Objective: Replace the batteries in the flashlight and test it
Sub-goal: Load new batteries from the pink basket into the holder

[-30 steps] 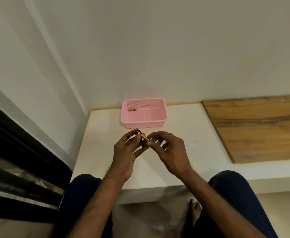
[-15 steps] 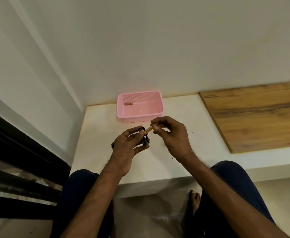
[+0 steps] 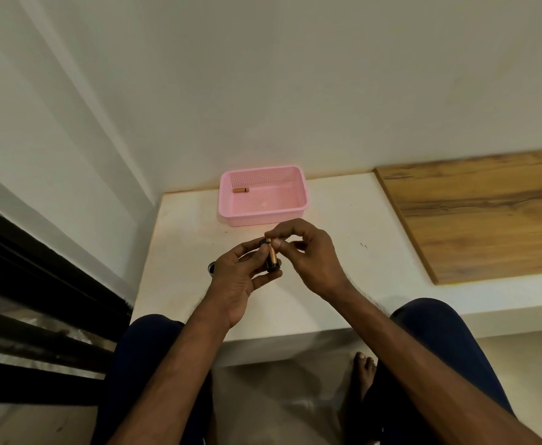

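My left hand (image 3: 237,277) grips a small black battery holder (image 3: 272,266) over the white ledge (image 3: 179,252). A copper-and-black battery (image 3: 271,252) lies along the holder, and my right hand (image 3: 308,255) pinches its top end with thumb and forefinger. A dark round flashlight part (image 3: 211,268) peeks out on the ledge just left of my left hand, mostly hidden. Another copper battery (image 3: 240,190) lies in the pink basket (image 3: 298,179) at the back of the ledge.
A wooden board (image 3: 475,213) covers the ledge to the right. A wall stands close behind the basket. Dark window bars (image 3: 38,284) run along the left. My knees and a bare foot (image 3: 362,370) are below the ledge's front edge.
The battery in my right hand has swung from pointing sideways toward the holder to lying lengthwise on it. Both hands stayed close together over the ledge.
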